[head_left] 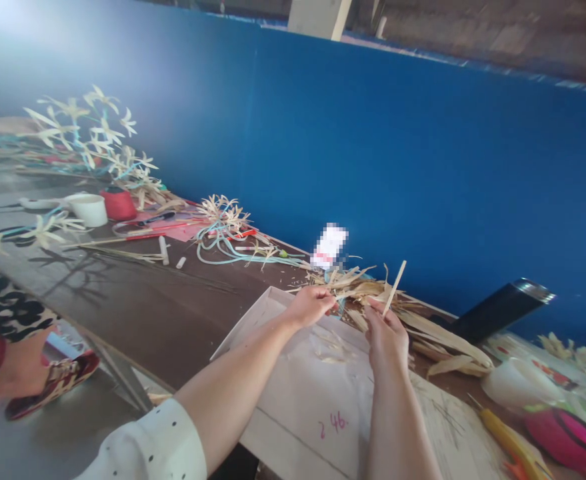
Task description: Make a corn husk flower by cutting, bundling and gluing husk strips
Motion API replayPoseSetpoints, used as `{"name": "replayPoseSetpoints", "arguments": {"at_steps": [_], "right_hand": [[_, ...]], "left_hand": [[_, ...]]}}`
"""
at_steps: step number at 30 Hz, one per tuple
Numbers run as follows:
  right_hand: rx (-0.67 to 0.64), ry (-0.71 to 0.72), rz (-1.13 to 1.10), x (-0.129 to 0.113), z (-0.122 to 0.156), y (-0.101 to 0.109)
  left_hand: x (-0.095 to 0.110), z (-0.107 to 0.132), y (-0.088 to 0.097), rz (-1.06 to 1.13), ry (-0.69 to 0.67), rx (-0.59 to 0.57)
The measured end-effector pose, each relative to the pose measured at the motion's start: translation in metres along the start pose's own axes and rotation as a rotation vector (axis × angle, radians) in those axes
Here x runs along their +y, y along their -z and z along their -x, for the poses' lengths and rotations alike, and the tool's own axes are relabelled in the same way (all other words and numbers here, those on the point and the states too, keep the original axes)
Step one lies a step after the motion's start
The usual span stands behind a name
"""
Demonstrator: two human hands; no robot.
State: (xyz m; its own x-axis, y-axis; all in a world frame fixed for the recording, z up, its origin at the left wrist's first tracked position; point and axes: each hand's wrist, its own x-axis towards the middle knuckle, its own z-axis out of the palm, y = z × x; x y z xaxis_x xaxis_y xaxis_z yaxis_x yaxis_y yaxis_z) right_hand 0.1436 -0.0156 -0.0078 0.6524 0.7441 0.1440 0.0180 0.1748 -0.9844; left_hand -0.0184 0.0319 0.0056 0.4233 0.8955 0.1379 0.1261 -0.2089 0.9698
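Observation:
My right hand [387, 333] is closed around a flat, pale strip [396, 287] that stands up slantwise from between thumb and fingers. Just to its left, my left hand [313, 303] is closed in a pinch; what lies between its fingertips is too small to make out. Behind both hands is a heap of dry, straw-coloured husks [453, 337]. Under my forearms is a shallow white box lid [293, 373] with pink handwriting and a few husk scraps [333, 348] on it.
A black bottle [497, 310] leans near the blue wall [373, 147]. At right are a yellow-handled tool [510, 440] and a pink pouch [567, 437]. Leftward are pale husk flowers [225, 213], blue-green stems, a white cup [89, 210] and another person's arm [5, 125].

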Motion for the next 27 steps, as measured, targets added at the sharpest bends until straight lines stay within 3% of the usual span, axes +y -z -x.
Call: {"name": "replayPoseSetpoints", "arguments": {"at_steps": [3,7,12,19,27], "right_hand": [[-0.129,-0.100,-0.137,-0.008,0.011,-0.010],[-0.272,-0.168,-0.157,-0.010,0.019,-0.019],[-0.174,-0.174,-0.185,-0.008,0.016,-0.021],[-0.170,-0.229,-0.244,-0.009,0.012,-0.018],[-0.349,-0.265,-0.163,-0.012,0.017,-0.014]], "left_hand": [[-0.004,-0.001,-0.002,0.027,-0.002,-0.011],[-0.001,0.002,-0.002,-0.010,-0.026,-0.053],[0.008,0.007,-0.001,-0.069,-0.044,-0.144],[0.008,0.008,-0.003,-0.111,-0.107,-0.182],[0.003,0.001,0.001,-0.079,-0.030,0.024]]}}
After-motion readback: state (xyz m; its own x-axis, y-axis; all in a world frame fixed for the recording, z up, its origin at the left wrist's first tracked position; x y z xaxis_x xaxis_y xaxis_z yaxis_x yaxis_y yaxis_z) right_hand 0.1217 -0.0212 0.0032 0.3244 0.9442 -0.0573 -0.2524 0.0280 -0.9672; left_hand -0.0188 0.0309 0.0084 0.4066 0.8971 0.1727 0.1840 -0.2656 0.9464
